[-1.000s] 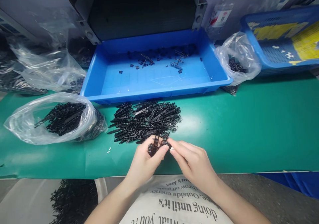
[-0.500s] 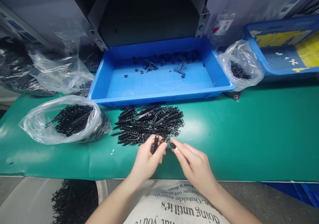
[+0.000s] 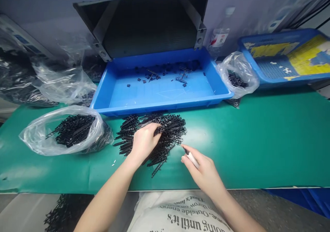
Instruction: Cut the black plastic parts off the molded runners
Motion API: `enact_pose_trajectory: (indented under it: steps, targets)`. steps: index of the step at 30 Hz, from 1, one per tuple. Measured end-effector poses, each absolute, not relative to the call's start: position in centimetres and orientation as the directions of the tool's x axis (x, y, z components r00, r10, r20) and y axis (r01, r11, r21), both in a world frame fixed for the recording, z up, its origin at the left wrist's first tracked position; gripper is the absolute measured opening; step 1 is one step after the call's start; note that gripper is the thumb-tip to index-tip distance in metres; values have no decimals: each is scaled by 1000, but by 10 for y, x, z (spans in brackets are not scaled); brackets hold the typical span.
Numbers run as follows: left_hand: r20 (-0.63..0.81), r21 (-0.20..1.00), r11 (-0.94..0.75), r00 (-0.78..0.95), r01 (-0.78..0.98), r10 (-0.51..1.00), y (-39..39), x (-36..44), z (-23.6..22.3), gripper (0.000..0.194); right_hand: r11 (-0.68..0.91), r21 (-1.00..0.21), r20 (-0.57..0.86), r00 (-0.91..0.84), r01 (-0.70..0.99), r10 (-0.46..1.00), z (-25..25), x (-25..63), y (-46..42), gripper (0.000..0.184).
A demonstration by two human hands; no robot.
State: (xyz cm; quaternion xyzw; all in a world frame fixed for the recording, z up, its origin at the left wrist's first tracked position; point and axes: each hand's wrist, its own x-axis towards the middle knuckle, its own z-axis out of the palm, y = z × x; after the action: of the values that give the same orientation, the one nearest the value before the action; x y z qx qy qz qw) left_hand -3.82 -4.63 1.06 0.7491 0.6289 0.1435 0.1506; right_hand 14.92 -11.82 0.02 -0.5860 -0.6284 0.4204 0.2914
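Note:
Over a heap of black plastic strips [image 3: 170, 135], my left hand [image 3: 145, 139] is closed around a dark black plastic piece [image 3: 159, 130], partly hidden by the fingers. To the right of the heap, my right hand [image 3: 203, 166] grips a small white-handled tool with a dark tip [image 3: 192, 159], pinched between thumb and fingers. Its exact kind is unclear. One ladder-shaped strip [image 3: 157, 170] lies at the heap's near edge.
Behind the heap stands a blue tray [image 3: 134, 105] with scattered black bits. Clear plastic bags of black parts sit left [image 3: 36, 146] and right [image 3: 251, 86]. A blue basket [image 3: 268, 79] and a bottle [image 3: 219, 37] are farther back; a bin [image 3: 23, 211] is below the table.
My left hand has moved up and left, away from my right hand and onto the heap. Strips now lie nearer the table's front. More of the white-handled tool shows in my right hand.

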Motion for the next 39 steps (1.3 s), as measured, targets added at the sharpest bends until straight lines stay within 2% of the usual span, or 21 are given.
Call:
enact_pose_trajectory:
  steps: [2, 5, 7, 10, 13, 17, 21, 26, 39]
  targets:
    - [45, 572, -205, 219, 794, 975, -63, -39, 21, 13, -93, -907, -164, -142, 411, 976, 5, 150, -113, 37]
    - [-63, 763, -175, 341, 623, 938, -88, -35, 32, 9, -145, -959, -198, -209, 245, 958, 12, 147, -104, 31]
    - [-150, 852, -65, 360, 520, 921, -101, -29, 34, 9, -167, -975, -202, -266, 147, 943, 14, 142, -101, 22]
    - [-272, 926, 175, 271, 333, 923, -113, -22, 30, 10, -170, -984, -179, -326, 58, 928, 14, 136, -100, 18]
    - [-382, 919, 350, 191, 181, 904, -118, -19, 22, 14, -126, -986, -156, -326, 112, 932, 11, 137, -102, 22]
    - [-414, 910, 409, 155, 63, 897, -119, -21, 14, 22, 69, -930, -67, -353, 360, 933, 12, 148, -106, 35]
    - [-413, 910, 414, 117, 18, 903, -119, -22, 11, 24, 283, -808, 12, -464, 517, 886, 17, 152, -111, 34]
    - [-444, 896, 440, 92, 61, 891, -121, -21, 15, 27, 417, -689, 102, -490, 593, 866, 18, 147, -116, 34]
    - [-370, 926, 361, 64, 111, 927, -122, -20, 13, 19, 441, -636, 153, -457, 633, 876, 15, 142, -120, 35]
